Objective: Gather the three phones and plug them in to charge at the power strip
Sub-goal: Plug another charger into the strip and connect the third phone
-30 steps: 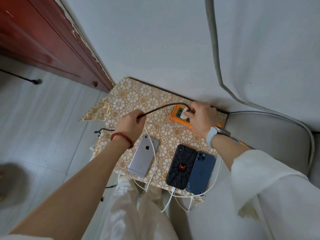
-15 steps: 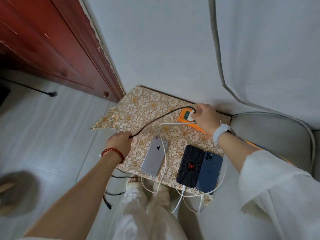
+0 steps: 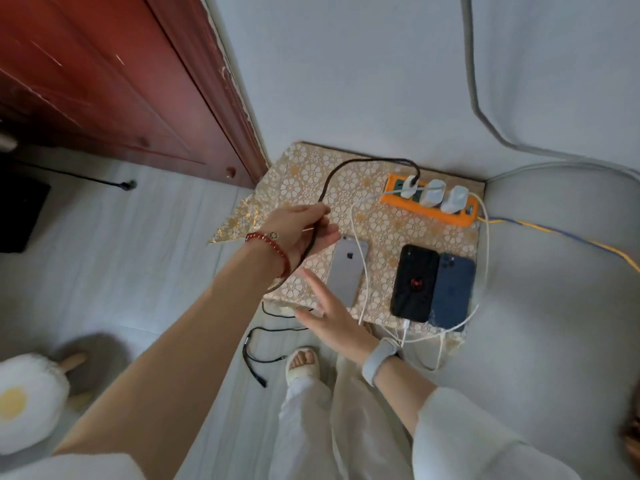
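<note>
Hands first: the left hand (image 3: 298,230) loosely grips a black cable (image 3: 332,181), the right hand (image 3: 329,313) is open and empty. Three chargers sit in the power strip (image 3: 433,211) at two o'clock. The black phone (image 3: 414,284) and blue phone (image 3: 452,291) look connected; the silver phone (image 3: 346,268), at the desk's (image 3: 311,168) centre, seemingly awaits the black cable.
</note>
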`<state>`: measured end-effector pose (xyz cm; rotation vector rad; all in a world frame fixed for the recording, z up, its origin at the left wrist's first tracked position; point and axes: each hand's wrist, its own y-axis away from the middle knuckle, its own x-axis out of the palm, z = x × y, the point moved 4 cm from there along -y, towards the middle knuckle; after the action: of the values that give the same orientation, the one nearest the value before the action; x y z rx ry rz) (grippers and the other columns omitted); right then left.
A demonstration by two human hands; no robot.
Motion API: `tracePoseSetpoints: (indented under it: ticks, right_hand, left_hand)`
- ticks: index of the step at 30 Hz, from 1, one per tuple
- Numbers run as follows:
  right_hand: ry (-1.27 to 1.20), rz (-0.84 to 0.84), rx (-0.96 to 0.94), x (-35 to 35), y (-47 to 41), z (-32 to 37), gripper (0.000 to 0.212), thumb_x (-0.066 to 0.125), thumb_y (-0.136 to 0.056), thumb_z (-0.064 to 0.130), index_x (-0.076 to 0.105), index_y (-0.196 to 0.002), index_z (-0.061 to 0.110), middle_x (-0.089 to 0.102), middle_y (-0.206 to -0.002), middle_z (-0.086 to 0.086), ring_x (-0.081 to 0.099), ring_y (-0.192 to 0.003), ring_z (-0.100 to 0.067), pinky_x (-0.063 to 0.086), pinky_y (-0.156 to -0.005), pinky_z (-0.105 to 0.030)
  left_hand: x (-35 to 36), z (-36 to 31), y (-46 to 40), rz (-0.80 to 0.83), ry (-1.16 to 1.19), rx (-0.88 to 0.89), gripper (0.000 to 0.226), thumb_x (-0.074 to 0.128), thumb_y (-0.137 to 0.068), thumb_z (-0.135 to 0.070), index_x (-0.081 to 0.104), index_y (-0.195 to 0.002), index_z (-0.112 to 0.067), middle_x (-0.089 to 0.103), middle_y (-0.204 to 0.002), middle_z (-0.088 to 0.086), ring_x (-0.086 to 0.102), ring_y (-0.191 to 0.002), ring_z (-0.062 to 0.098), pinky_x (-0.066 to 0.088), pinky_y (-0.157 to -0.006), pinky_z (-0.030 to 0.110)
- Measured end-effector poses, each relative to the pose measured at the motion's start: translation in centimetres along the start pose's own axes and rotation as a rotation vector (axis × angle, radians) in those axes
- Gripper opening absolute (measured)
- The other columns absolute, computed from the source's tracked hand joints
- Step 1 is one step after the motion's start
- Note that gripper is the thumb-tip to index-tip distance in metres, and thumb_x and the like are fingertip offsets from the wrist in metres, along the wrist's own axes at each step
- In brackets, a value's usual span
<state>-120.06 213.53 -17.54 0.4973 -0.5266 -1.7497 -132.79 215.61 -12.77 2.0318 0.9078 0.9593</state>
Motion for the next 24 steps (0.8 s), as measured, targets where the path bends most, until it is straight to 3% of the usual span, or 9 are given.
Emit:
tracePoseSetpoints:
  ticks: [1,5,7,10,13,16,18,21,24]
  right_hand:
    - [-0.056,-0.005,0.021,1.1,-0.1,0.1,0.059,0.049,-0.091,0.015,0.024,-0.142,0.032,0.014,-0.155,0.01,0.012,-0.141,-0.002,0.015,-0.114,-0.024]
    - [-0.221,-0.076,-0.015,3.4,0.0,1.2,0.025,0.053,-0.09,0.011,0.059,-0.114,0.009,0.058,-0.127,0.0,0.05,-0.117,-0.002,0.036,-0.094,-0.004]
    - [-0.251,-0.171,-0.005,3.7,0.3,1.3,0.017,0.054,-0.089,0.01,0.063,-0.101,0.0,0.067,-0.109,-0.008,0.061,-0.096,-0.007,0.045,-0.088,-0.014]
    - [-0.302,-0.294,0.023,3.0,1.1,1.1,0.016,0.053,-0.09,0.009,0.064,-0.095,-0.002,0.067,-0.089,-0.006,0.064,-0.077,-0.013,0.054,-0.081,-0.025]
    - [-0.439,-0.408,0.079,1.3,2.4,1.1,0.01,0.056,-0.089,0.012,0.065,-0.091,0.009,0.067,-0.084,-0.006,0.066,-0.076,-0.022,0.057,-0.082,-0.034]
    - [-0.592,-0.449,0.073,-0.4,3.1,1.9,0.017,0.057,-0.087,0.01,0.063,-0.099,0.0,0.067,-0.087,-0.014,0.068,-0.073,-0.022,0.059,-0.07,-0.026]
    - [-0.678,-0.457,0.052,-1.4,3.2,2.9,0.016,0.057,-0.087,0.01,0.062,-0.098,-0.001,0.068,-0.084,-0.014,0.069,-0.073,-0.022,0.059,-0.07,-0.026]
    - [-0.83,-0.444,0.021,-2.0,3.0,4.5,0.008,0.056,-0.087,0.006,0.062,-0.089,0.001,0.066,-0.077,-0.012,0.069,-0.07,-0.023,0.059,-0.076,-0.033]
    - [-0.802,-0.38,0.003,-1.0,3.1,5.6,0.008,0.056,-0.087,0.004,0.063,-0.084,0.002,0.066,-0.073,-0.013,0.069,-0.065,-0.024,0.06,-0.073,-0.034]
  left_hand:
    - [0.1,0.2,0.2,0.014,0.031,-0.011,0.014,0.051,-0.089,-0.005,0.058,-0.079,0.001,0.055,-0.065,0.008,0.064,-0.052,0.014,0.06,-0.055,0.028]
    - [-0.5,0.5,0.8,0.1,0.046,-0.052,0.015,0.047,-0.09,-0.002,0.06,-0.082,0.002,0.057,-0.06,0.007,0.065,-0.054,0.015,0.061,-0.063,0.033]
    - [-1.3,0.3,0.9,0.147,-0.063,-0.03,0.017,0.045,-0.091,-0.003,0.061,-0.086,-0.002,0.059,-0.065,0.005,0.066,-0.062,0.015,0.059,-0.073,0.035]
    - [-3.6,-0.1,1.0,0.096,-0.334,0.074,0.019,0.045,-0.091,-0.006,0.063,-0.096,-0.012,0.066,-0.088,0.003,0.064,-0.091,0.018,0.05,-0.089,0.036]
    - [-7.2,1.7,1.8,0.031,-0.546,0.133,0.034,0.044,-0.088,0.002,0.056,-0.116,-0.014,0.064,-0.113,0.003,0.056,-0.112,0.018,0.044,-0.094,0.032]
    - [-10.0,6.3,3.2,0.111,-0.832,0.08,0.049,0.039,-0.083,0.012,0.05,-0.125,-0.012,0.057,-0.127,0.006,0.047,-0.122,0.017,0.034,-0.105,0.035]
    - [-10.9,9.5,4.3,0.198,-1.005,0.066,0.04,0.042,-0.087,0.005,0.052,-0.122,-0.01,0.055,-0.128,0.007,0.047,-0.12,0.014,0.032,-0.108,0.033]
    - [-11.4,12.6,5.6,0.111,-0.941,0.105,0.032,0.053,-0.088,-0.008,0.05,-0.118,-0.016,0.054,-0.124,0.003,0.048,-0.121,0.018,0.039,-0.099,0.028]
    - [-11.3,11.8,6.1,-0.159,-0.773,0.342,0.06,0.066,-0.078,-0.01,0.034,-0.128,-0.015,0.04,-0.131,0.003,0.04,-0.127,0.023,0.038,-0.1,0.034]
